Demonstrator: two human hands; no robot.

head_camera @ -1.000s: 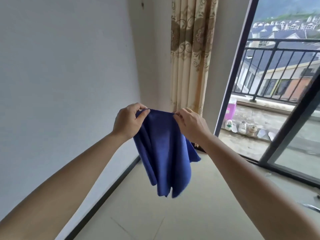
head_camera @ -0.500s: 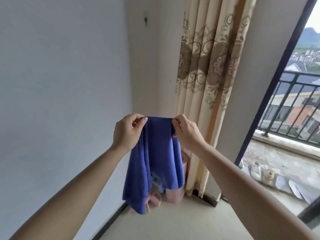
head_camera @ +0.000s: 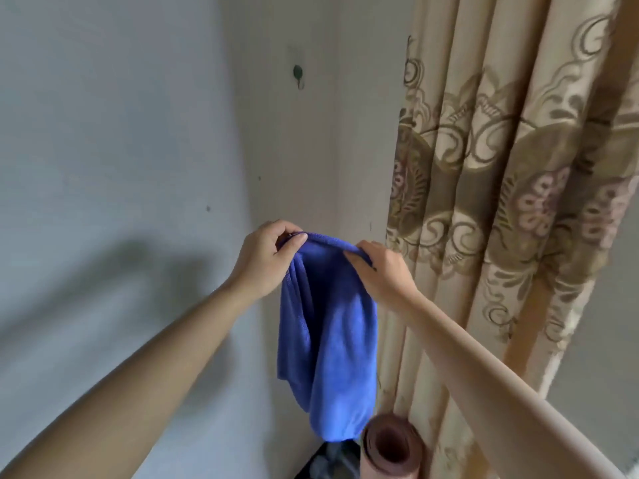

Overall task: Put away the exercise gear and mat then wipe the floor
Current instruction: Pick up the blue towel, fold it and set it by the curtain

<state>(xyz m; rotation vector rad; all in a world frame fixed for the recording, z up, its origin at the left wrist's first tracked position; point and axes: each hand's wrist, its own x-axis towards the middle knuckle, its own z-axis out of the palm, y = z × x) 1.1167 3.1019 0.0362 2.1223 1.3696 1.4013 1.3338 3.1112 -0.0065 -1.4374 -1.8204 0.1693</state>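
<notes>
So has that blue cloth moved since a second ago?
Yes. The blue cloth is now carried into the corner, hanging left of the curtain and below the wall hook.

A pale wall corner carries a small dark hook high up — to the right hangs a beige curtain patterned with scrolls, in soft daylight.

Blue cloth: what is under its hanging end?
Under the blue cloth stand a rolled mat and a dark object, partly covered, so I cannot identify it.
</notes>
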